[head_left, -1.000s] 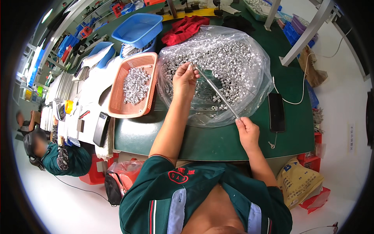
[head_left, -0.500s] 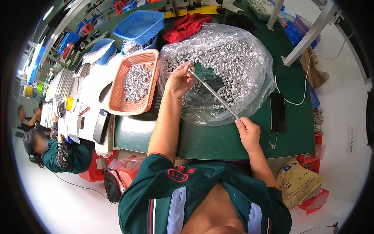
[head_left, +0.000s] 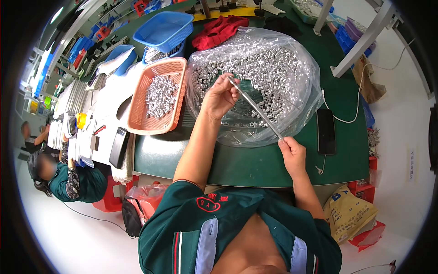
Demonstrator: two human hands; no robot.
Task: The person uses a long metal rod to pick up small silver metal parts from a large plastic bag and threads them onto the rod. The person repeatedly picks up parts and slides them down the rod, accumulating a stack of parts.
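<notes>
Over the clear crinkled bag (head_left: 292, 50) of small shiny metal parts (head_left: 273, 68) on the green table (head_left: 255, 164), the left hand (head_left: 219, 98) pinches the thin metal rod's (head_left: 255, 108) upper end, the right hand (head_left: 292, 155) its lower end, beside an orange mesh basket (head_left: 139, 109).

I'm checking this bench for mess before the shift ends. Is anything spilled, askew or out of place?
Nothing stands out. The small silver parts lie inside the clear plastic bag and the orange basket, none visibly loose on the green table. The left hand and right hand hold a thin metal rod over the bag.
</notes>
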